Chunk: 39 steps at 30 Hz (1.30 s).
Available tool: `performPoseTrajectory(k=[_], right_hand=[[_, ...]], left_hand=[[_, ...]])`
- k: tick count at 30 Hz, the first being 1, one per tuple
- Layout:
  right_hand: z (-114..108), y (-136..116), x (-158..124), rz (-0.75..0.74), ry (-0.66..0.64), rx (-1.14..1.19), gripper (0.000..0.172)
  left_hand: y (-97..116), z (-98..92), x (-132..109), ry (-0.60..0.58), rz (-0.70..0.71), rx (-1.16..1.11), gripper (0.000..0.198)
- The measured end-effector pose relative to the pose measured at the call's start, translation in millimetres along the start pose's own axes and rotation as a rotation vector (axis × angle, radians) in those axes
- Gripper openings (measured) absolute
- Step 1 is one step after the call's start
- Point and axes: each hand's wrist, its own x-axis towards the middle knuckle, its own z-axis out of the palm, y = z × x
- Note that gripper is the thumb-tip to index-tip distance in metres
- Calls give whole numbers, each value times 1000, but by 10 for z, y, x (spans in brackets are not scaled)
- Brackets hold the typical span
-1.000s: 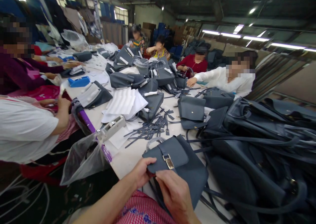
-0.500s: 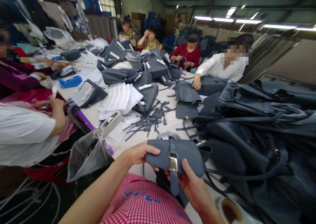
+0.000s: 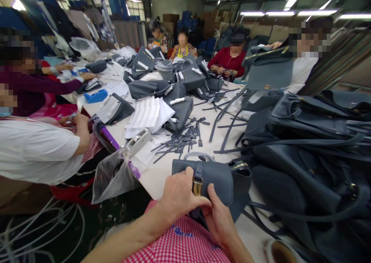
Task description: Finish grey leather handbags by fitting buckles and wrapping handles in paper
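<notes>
The dark blue-gray bag (image 3: 240,193) is right in front of me, with both my hands on it. My right hand (image 3: 217,216) has its thumb on top of the flap (image 3: 222,174), and its fingers go under, so it looks partly closed with the flap between. My left hand (image 3: 178,189) is curled in over the other side of the flap, and its thumb reaches across, under the gold buckle (image 3: 197,186), to my right hand. I cannot tell if the left one pinches anything (my own knuckles are in the way!).

The strap (image 3: 198,168) comes down to the buckle between my hands. I think the best way here is to hold the flap firm on the right, be gentle with the left, and keep the strap straight so it doesn't twist or crease. Nails could scratch the shiny gold.

Past my fingertips, loose straps (image 3: 188,137) lie on the table (image 3: 147,178). More bags (image 3: 292,162) are heaped to their right.
</notes>
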Motion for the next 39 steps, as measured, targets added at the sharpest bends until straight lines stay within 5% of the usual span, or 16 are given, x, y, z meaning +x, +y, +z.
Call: performPoseTrajectory(k=[9, 18, 24, 30, 39], right_hand=[[-163, 82, -10, -13, -24, 19, 34], [-59, 6, -54, 14, -53, 11, 47], [-83, 43, -44, 13, -33, 5, 41], [-120, 69, -23, 48, -24, -26, 50], [13, 104, 26, 6, -28, 24, 49]], left_hand=[[-18, -139, 144, -243, 71, -20, 44], [-210, -187, 207, -460, 82, -280, 21], [-125, -151, 157, -253, 67, -56, 46], [-252, -148, 153, -396, 140, -241, 22], [-247, 20, -154, -125, 205, 139, 16]])
